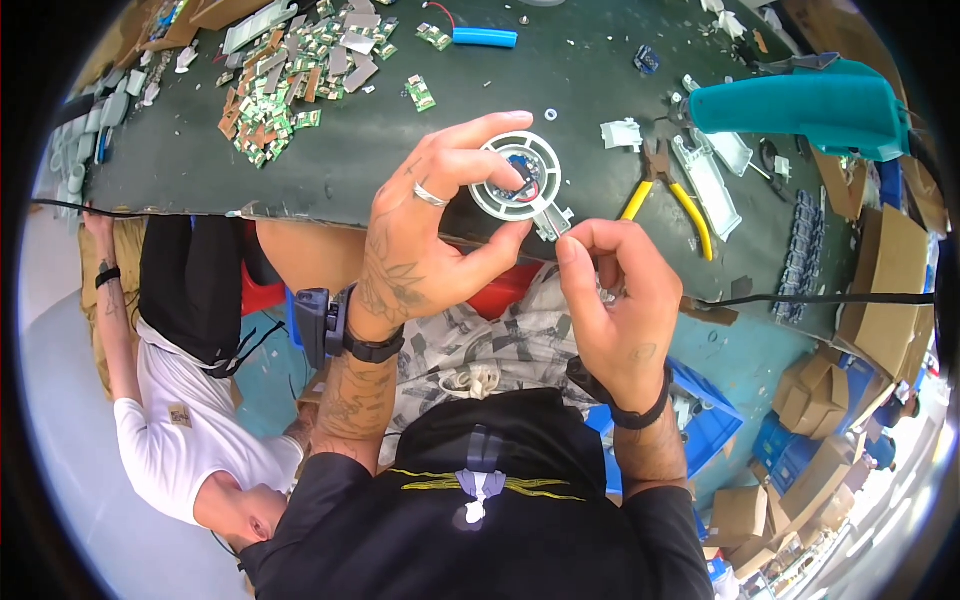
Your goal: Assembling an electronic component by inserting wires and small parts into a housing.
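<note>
My left hand (425,215) grips a white round plastic housing (554,168) with spoke-like openings in its ring, fingers over the top and thumb below. A small dark blue part and a red wire show in the housing's middle, partly behind my fingertips. A short stem (552,222) juts from the ring toward my right hand (625,290). Thumb and index finger of my right hand pinch together at the stem's end; whether they hold the stem itself or a small piece there is hidden. Both hands are above the table's near edge.
Yellow-handled pliers (692,222) lie right of my hands, beside white plastic shells (708,185). A teal power tool (800,110) is at the far right. Small circuit boards (265,125) heap at the far left, near a blue cylinder (485,38). Another person (200,440) sits at left.
</note>
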The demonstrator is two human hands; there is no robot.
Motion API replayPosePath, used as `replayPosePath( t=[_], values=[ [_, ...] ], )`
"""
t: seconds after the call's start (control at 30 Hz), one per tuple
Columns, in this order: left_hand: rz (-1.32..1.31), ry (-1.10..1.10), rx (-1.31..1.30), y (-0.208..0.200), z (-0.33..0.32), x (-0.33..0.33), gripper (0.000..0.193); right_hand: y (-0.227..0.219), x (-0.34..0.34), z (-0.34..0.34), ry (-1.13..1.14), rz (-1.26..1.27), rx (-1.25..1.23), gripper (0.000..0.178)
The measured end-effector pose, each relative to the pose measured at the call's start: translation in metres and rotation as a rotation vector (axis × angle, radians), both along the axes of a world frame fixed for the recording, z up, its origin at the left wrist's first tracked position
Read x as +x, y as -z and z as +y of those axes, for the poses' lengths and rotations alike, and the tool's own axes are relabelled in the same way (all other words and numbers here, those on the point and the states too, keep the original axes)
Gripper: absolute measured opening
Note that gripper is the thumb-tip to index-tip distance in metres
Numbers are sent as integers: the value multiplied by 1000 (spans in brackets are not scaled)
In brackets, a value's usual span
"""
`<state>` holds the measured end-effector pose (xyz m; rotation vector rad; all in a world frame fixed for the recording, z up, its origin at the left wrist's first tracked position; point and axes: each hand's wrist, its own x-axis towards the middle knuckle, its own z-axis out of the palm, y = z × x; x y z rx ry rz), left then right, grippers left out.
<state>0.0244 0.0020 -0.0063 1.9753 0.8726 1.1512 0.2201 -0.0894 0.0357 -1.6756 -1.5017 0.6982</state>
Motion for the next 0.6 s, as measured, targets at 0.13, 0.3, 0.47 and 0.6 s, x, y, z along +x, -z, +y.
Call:
replayPosePath(
  t=[0.13,0.3,0.47,0.6],
  values=[
    [-5,16,-18,1,0,-3,45,1,-2,3,-6,-42,83,14],
    [7,30,-23,4,1,-2,45,3,-1,6,-17,-144,137,13],
    [16,34,-9,4,1,-3,47,1,-3,6,-11,-174,136,13],
    [10,56,-16,4,2,-2,47,6,-5,8,-6,-142,160,13]
  ],
)
